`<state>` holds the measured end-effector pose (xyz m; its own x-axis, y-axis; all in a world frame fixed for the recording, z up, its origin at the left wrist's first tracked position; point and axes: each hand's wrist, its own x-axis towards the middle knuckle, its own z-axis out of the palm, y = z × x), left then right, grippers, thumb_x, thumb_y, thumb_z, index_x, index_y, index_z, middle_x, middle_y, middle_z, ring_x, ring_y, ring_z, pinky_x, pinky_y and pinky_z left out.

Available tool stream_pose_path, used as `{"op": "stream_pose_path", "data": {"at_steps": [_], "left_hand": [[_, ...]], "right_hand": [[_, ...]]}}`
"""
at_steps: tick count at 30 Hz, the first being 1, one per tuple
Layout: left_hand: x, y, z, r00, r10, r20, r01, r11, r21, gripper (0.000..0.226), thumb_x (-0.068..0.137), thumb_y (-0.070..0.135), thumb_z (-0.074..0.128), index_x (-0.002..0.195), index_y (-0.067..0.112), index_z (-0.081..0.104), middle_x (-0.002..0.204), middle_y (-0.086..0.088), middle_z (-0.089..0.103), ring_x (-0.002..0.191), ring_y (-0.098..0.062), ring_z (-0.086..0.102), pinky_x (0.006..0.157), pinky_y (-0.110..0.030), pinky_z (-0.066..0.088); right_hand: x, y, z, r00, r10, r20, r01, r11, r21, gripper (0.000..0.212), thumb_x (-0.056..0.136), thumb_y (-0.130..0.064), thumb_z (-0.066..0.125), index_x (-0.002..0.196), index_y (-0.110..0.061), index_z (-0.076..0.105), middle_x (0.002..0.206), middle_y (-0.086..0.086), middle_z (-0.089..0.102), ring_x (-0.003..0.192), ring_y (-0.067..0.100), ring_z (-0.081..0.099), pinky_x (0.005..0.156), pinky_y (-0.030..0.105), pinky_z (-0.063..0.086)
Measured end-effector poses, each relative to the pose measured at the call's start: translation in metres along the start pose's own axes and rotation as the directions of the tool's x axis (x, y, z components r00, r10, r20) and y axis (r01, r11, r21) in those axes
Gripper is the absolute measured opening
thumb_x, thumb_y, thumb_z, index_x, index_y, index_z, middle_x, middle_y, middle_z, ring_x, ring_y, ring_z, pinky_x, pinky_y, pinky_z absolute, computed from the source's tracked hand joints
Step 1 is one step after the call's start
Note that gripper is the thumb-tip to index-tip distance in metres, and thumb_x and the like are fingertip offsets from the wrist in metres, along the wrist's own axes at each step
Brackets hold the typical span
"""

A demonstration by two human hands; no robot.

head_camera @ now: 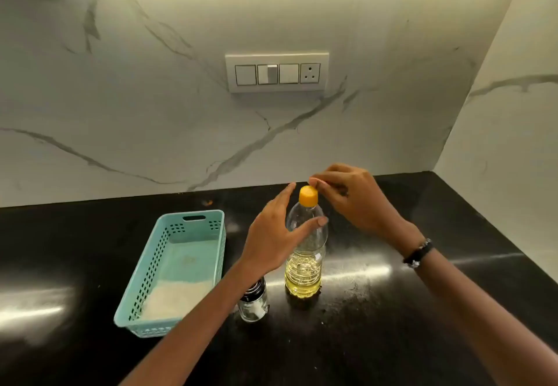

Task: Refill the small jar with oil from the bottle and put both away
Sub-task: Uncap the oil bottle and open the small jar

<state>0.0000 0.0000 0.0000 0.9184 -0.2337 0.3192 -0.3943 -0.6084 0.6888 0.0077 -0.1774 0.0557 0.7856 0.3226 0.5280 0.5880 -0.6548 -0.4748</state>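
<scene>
A clear plastic oil bottle [303, 273] stands upright on the black counter, with yellow oil in its lower third and an orange cap [308, 196] on top. My left hand [271, 234] is spread around the bottle's upper part, thumb across the front, fingers apart. My right hand [350, 195] hovers just right of the cap, fingertips at its top edge; I cannot tell if they grip it. The small glass jar [253, 304] with a dark lid stands left of the bottle, partly hidden by my left forearm.
A teal perforated plastic basket [145, 283] lies on the counter [392, 310] to the left of the jar. A marble wall with a switch panel [277, 72] rises behind. A side wall closes off the right end.
</scene>
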Motion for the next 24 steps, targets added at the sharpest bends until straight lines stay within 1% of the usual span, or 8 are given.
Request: {"op": "stream_pose_path", "data": {"at_steps": [2,4,6,8,12,16,20,24], "left_hand": [[0.002,-0.005,0.004,1.0,0.022,0.008,-0.022,1.0,-0.005,0.099,0.063,0.088,0.049,0.144,0.034,0.032,0.138,0.009,0.052,0.125,-0.007,0.05,0.101,-0.035,0.047],[0.001,-0.013,0.007,1.0,0.009,0.025,-0.008,1.0,-0.014,0.095,0.061,0.084,0.058,0.139,0.033,0.038,0.13,0.013,0.058,0.117,-0.003,0.054,0.095,-0.034,0.052],[0.001,-0.016,0.01,1.0,-0.003,0.009,0.003,1.0,-0.008,0.093,0.06,0.079,0.066,0.136,0.031,0.042,0.129,0.014,0.059,0.115,-0.001,0.056,0.095,-0.03,0.052],[0.0,-0.019,0.012,1.0,0.001,-0.011,-0.001,1.0,-0.01,0.092,0.058,0.075,0.069,0.134,0.029,0.045,0.128,0.014,0.059,0.113,-0.001,0.057,0.093,-0.026,0.051],[-0.003,-0.021,0.019,1.0,0.004,-0.01,-0.004,1.0,0.007,0.084,0.058,0.077,0.067,0.126,0.032,0.048,0.119,0.016,0.062,0.105,0.002,0.058,0.085,-0.026,0.054],[-0.001,-0.024,0.02,0.999,0.016,-0.03,-0.015,0.999,0.042,0.078,0.061,0.076,0.067,0.124,0.034,0.05,0.113,0.019,0.062,0.096,0.008,0.056,0.078,-0.019,0.05],[0.002,-0.027,0.021,0.999,0.038,-0.02,-0.037,0.998,0.055,0.075,0.064,0.075,0.066,0.125,0.034,0.049,0.113,0.019,0.062,0.098,0.003,0.06,0.078,-0.023,0.053],[0.005,-0.03,0.021,0.998,0.062,-0.022,-0.061,0.997,0.051,0.075,0.064,0.076,0.066,0.124,0.034,0.05,0.11,0.018,0.064,0.093,0.003,0.062,0.076,-0.026,0.056]], "right_hand": [[0.003,-0.001,-0.003,1.0,-0.01,0.01,0.01,1.0,-0.01,0.038,0.088,-0.041,0.055,0.105,-0.012,0.071,0.096,0.001,0.067,0.079,0.007,0.063,0.074,0.017,0.053],[0.004,0.0,-0.004,0.999,-0.014,0.036,0.014,1.0,-0.021,0.042,0.084,-0.047,0.057,0.101,-0.012,0.072,0.092,-0.001,0.067,0.078,0.006,0.063,0.073,0.017,0.054],[0.005,0.0,-0.004,0.999,-0.025,0.045,0.027,0.999,-0.043,0.042,0.081,-0.05,0.06,0.098,-0.013,0.072,0.089,-0.003,0.066,0.076,0.005,0.063,0.071,0.016,0.054],[0.008,0.001,-0.005,0.999,-0.031,0.04,0.034,0.997,-0.071,0.045,0.078,-0.053,0.061,0.096,-0.013,0.073,0.088,-0.004,0.066,0.075,0.005,0.062,0.069,0.016,0.053],[0.013,0.002,-0.005,0.996,-0.051,0.07,0.06,0.99,-0.127,0.047,0.075,-0.056,0.064,0.094,-0.013,0.073,0.087,-0.004,0.067,0.073,0.007,0.061,0.065,0.017,0.052],[0.016,0.001,-0.003,0.994,-0.05,0.102,0.065,0.986,-0.154,0.046,0.075,-0.055,0.065,0.092,-0.012,0.072,0.085,-0.003,0.066,0.072,0.008,0.06,0.064,0.018,0.052],[0.018,0.001,-0.001,0.991,-0.054,0.121,0.07,0.988,-0.137,0.049,0.077,-0.057,0.06,0.093,-0.012,0.07,0.085,-0.003,0.063,0.072,0.01,0.059,0.063,0.019,0.051],[0.015,0.002,0.001,0.991,-0.064,0.121,0.08,0.988,-0.131,0.05,0.08,-0.055,0.059,0.098,-0.01,0.071,0.09,0.0,0.064,0.075,0.011,0.06,0.065,0.02,0.053]]}}
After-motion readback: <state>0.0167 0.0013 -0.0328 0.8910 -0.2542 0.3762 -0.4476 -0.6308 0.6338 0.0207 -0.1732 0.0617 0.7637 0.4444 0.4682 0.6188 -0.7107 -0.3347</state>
